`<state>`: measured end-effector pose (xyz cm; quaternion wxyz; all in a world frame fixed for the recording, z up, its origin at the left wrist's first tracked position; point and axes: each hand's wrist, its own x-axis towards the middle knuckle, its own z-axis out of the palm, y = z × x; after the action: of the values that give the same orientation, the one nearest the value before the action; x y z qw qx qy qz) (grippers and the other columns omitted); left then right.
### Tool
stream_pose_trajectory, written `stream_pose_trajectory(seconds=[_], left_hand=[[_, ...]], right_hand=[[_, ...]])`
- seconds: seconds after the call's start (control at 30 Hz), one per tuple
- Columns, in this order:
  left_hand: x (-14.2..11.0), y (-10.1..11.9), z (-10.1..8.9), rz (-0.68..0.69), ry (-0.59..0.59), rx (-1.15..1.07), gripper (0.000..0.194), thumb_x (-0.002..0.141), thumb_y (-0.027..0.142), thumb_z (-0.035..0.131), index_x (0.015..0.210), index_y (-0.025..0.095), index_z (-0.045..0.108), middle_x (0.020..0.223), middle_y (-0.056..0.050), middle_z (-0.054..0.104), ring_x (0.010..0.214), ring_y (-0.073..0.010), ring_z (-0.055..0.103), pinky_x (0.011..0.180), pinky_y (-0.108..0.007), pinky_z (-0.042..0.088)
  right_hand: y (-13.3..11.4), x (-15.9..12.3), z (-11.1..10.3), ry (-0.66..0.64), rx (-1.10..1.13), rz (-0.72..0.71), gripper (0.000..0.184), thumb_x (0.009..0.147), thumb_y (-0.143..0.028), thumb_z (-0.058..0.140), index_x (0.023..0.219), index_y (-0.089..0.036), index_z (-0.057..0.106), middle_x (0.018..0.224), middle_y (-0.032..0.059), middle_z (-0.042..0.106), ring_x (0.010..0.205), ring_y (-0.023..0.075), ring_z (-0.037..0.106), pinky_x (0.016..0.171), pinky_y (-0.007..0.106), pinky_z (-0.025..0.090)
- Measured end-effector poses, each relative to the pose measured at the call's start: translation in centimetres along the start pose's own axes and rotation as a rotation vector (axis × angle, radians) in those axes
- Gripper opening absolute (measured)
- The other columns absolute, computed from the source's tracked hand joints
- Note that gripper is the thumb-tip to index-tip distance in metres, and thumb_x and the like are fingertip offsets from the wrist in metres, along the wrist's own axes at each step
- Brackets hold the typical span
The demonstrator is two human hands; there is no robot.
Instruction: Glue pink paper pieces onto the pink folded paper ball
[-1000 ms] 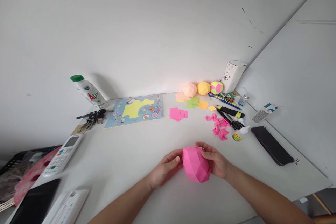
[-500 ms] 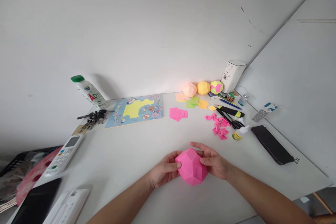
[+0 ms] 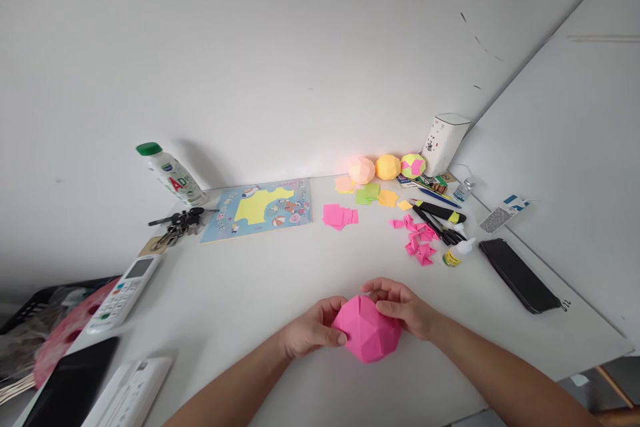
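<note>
Between my two hands is a pink folded-paper ball with faceted sides. My left hand grips its left side, the thumb lying on the front and the fingers behind. My right hand holds the upper right, thumb on the paper and fingertips curled at the top rim; part of them is hidden behind the ball. Beyond the right hand lie several loose pink folded paper pieces. A stack of flat pink paper squares rests farther back on the white table.
Three finished paper balls stand by the wall. Right of the pink pieces are a glue bottle, scissors, a cutter and a black pouch. On the left are a picture book, keys, a bottle and a remote.
Both hands have turned the pink ball and lowered it slightly, so a different set of facets faces me. The right fingers have curled in from outstretched to the top rim.
</note>
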<state>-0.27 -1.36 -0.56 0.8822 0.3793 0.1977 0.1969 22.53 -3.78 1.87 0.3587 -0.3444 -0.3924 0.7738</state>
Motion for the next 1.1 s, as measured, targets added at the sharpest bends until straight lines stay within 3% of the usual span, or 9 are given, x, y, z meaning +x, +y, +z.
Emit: stream_pose_trajectory(seconds=[0.17,0.27,0.33,0.47,0.57,0.63,0.73,0.87,1.1], left_hand=[[-0.3,0.0,0.7,0.039,0.023,0.044,0.033,0.065,0.041,0.076,0.082,0.013,0.068,0.068,-0.002,0.059,0.062,-0.0112,0.051,0.063,-0.024,0.038],[-0.2,0.2,1.3,0.092,0.037,0.040,0.047,0.076,0.057,0.058,0.076,0.012,0.069,0.064,-0.004,0.060,0.059,-0.0128,0.050,0.061,-0.025,0.036],[-0.1,0.4,1.5,0.090,0.022,-0.004,0.056,0.082,0.061,0.045,0.083,0.011,0.071,0.071,-0.009,0.065,0.064,-0.0172,0.055,0.065,-0.028,0.038],[0.0,0.6,1.9,0.101,-0.020,-0.190,0.052,0.086,0.053,0.042,0.098,0.010,0.068,0.083,-0.012,0.067,0.078,-0.0226,0.059,0.075,-0.033,0.040],[-0.1,0.5,2.5,0.133,-0.033,-0.249,0.044,0.082,0.041,0.054,0.114,0.011,0.061,0.096,-0.013,0.064,0.089,-0.0240,0.057,0.083,-0.035,0.039],[-0.3,0.3,3.0,0.130,-0.043,-0.288,0.044,0.078,0.030,0.061,0.120,0.014,0.057,0.090,-0.009,0.062,0.086,-0.0210,0.056,0.083,-0.034,0.039],[-0.4,-0.2,3.4,0.117,-0.034,-0.357,0.045,0.079,0.019,0.062,0.123,0.017,0.054,0.078,-0.004,0.058,0.077,-0.0163,0.057,0.080,-0.033,0.042],[-0.2,-0.4,3.2,0.127,0.005,-0.418,0.035,0.085,0.021,0.055,0.120,0.017,0.054,0.077,-0.004,0.058,0.074,-0.0146,0.059,0.077,-0.031,0.046],[0.1,-0.2,3.0,0.205,0.099,-0.387,0.027,0.089,0.024,0.050,0.114,0.016,0.055,0.097,-0.009,0.061,0.081,-0.0153,0.062,0.078,-0.033,0.051]], right_hand=[[0.0,-0.1,0.2,-0.049,-0.054,0.016,0.023,0.072,-0.029,0.074,0.091,-0.018,0.066,0.079,0.0013,0.064,0.067,0.0105,0.057,0.061,0.023,0.041],[0.0,-0.2,0.3,-0.027,-0.041,0.024,0.022,0.070,-0.028,0.075,0.088,-0.018,0.067,0.077,0.0013,0.064,0.066,0.0110,0.056,0.060,0.023,0.040],[-0.1,-0.1,0.2,-0.008,0.004,0.030,0.021,0.069,-0.027,0.076,0.086,-0.018,0.067,0.078,0.0013,0.065,0.067,0.0112,0.057,0.061,0.024,0.040],[-0.4,0.3,0.1,0.113,0.219,0.050,0.019,0.067,-0.024,0.077,0.082,-0.019,0.067,0.080,-0.0005,0.066,0.069,0.0112,0.058,0.064,0.024,0.041],[-0.5,0.6,0.1,0.251,0.351,0.095,0.021,0.067,-0.023,0.077,0.084,-0.021,0.066,0.078,-0.0013,0.067,0.069,0.0121,0.059,0.065,0.025,0.041],[-0.4,0.8,0.1,0.295,0.377,0.123,0.022,0.067,-0.022,0.077,0.086,-0.021,0.066,0.079,-0.0005,0.069,0.071,0.0134,0.060,0.068,0.027,0.042],[-0.1,0.9,0.0,0.301,0.360,0.147,0.021,0.069,-0.023,0.075,0.088,-0.020,0.066,0.080,0.0005,0.069,0.072,0.0146,0.061,0.069,0.028,0.042],[0.3,1.1,0.1,0.303,0.301,0.161,0.018,0.072,-0.026,0.072,0.088,-0.019,0.067,0.081,0.0020,0.070,0.071,0.0156,0.060,0.066,0.028,0.041],[-0.4,0.8,0.8,0.157,0.295,0.183,0.030,0.084,-0.041,0.057,0.101,-0.019,0.067,0.097,0.0060,0.069,0.081,0.0192,0.060,0.065,0.028,0.043]])
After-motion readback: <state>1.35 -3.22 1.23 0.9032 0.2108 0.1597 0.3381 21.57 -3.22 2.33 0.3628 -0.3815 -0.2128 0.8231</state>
